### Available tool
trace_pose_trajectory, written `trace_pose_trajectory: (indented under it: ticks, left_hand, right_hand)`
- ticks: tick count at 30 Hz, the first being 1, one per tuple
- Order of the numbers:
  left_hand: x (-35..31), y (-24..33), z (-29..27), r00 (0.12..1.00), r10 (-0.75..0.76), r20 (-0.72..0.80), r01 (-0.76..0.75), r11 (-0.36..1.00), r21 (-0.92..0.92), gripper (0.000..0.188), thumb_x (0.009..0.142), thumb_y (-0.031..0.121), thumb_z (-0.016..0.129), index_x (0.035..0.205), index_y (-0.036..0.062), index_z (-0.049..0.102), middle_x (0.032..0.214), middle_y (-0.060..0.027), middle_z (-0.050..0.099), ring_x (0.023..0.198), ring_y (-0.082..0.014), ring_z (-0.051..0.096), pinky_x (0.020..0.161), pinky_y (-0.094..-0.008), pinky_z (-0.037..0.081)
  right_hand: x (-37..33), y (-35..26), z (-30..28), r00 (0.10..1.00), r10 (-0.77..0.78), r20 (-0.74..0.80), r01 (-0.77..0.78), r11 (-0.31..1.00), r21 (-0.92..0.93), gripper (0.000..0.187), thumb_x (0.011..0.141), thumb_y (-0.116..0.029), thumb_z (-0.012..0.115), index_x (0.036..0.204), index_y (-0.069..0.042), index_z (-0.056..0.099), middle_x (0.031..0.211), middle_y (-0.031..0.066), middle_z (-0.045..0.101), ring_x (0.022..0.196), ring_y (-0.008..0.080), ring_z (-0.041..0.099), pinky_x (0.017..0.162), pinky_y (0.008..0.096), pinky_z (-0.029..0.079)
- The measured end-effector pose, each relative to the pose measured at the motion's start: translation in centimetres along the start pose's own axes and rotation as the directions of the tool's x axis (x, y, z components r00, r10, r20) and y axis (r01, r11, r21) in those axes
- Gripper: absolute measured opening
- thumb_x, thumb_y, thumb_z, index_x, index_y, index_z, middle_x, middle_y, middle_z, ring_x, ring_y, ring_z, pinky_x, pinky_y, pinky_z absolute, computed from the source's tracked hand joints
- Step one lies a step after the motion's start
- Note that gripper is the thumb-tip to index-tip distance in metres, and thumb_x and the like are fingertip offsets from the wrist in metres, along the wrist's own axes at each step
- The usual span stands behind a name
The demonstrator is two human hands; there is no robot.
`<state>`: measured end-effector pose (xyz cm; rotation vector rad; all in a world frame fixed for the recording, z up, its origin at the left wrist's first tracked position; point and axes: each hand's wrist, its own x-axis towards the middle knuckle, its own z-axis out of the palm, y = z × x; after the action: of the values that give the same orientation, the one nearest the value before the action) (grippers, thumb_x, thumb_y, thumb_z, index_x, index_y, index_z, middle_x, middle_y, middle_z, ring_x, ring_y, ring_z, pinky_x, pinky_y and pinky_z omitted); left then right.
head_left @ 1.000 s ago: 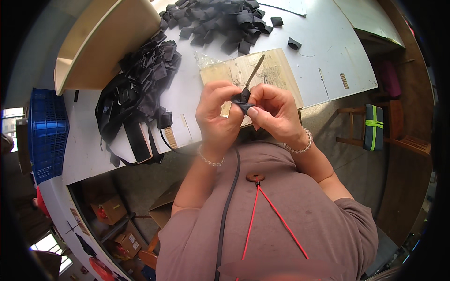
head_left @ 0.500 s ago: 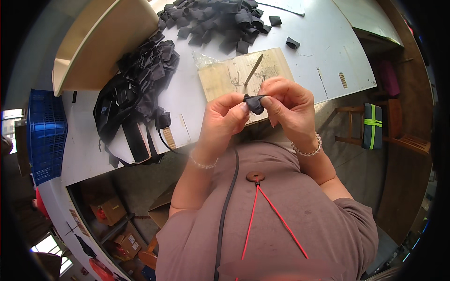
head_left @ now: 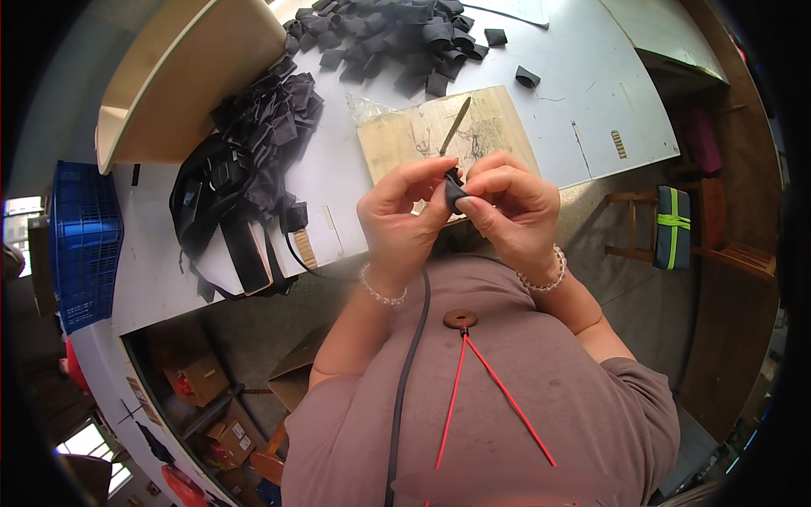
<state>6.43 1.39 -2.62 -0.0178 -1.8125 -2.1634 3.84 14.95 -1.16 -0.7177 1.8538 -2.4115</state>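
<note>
A heap of black webbing pieces is lying on the grey table, a blue crate sitting alongside.

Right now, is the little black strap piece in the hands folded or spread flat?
Folded, it seems: the black strap piece shows as a small doubled wad pinched between the left hand and right hand.

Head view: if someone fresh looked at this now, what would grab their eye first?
Both hands meet at centre, the left hand and right hand pinching one small folded black webbing piece above a worn wooden board. Beyond it a heap of cut black webbing pieces covers the pale grey table, with tangled black straps at left.
</note>
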Motion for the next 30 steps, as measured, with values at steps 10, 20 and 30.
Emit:
trace_pose_trajectory:
  ticks: [10, 20, 30]
  left_hand:
    - [0.2, -0.1, -2.0, 0.537, -0.185, 0.823, 0.829, 0.297, -0.474, 0.022, 0.09, 0.024, 0.053, 0.106, 0.0086, 0.052, 0.061, 0.0071, 0.038, 0.05, -0.0037, 0.04, 0.041, -0.0145, 0.029]
    - [4.3, 3.6, -0.2, 0.748, -0.342, 0.568, 0.661, 0.455, -0.597, 0.027, 0.096, 0.033, 0.046, 0.09, 0.008, 0.053, 0.059, 0.008, 0.034, 0.043, -0.0007, 0.029, 0.037, -0.0149, 0.021]
    - [3.2, 2.4, 0.8, 0.71, -0.314, 0.631, 0.703, 0.376, -0.604, 0.027, 0.098, 0.028, 0.04, 0.097, 0.006, 0.055, 0.057, 0.009, 0.034, 0.042, 0.0004, 0.029, 0.035, -0.0129, 0.024]
  right_hand:
    - [1.2, 0.1, -1.3, 0.904, 0.369, 0.215, -0.423, 0.842, 0.334, 0.01, 0.089, -0.011, 0.059, 0.086, -0.001, 0.057, 0.069, -0.0022, 0.055, 0.05, 0.0015, 0.042, 0.042, 0.0159, 0.032]
    - [3.5, -1.0, -0.9, 0.954, 0.261, 0.148, -0.293, 0.703, 0.648, 0.009, 0.092, -0.013, 0.055, 0.095, -0.005, 0.056, 0.07, 0.0013, 0.058, 0.04, 0.0019, 0.039, 0.034, 0.0178, 0.026]
    - [2.2, 0.8, -1.2, 0.954, 0.102, 0.281, -0.298, 0.325, 0.897, 0.019, 0.095, -0.01, 0.043, 0.112, -0.003, 0.048, 0.085, 0.0117, 0.064, 0.031, 0.0024, 0.032, 0.031, 0.0151, 0.025]
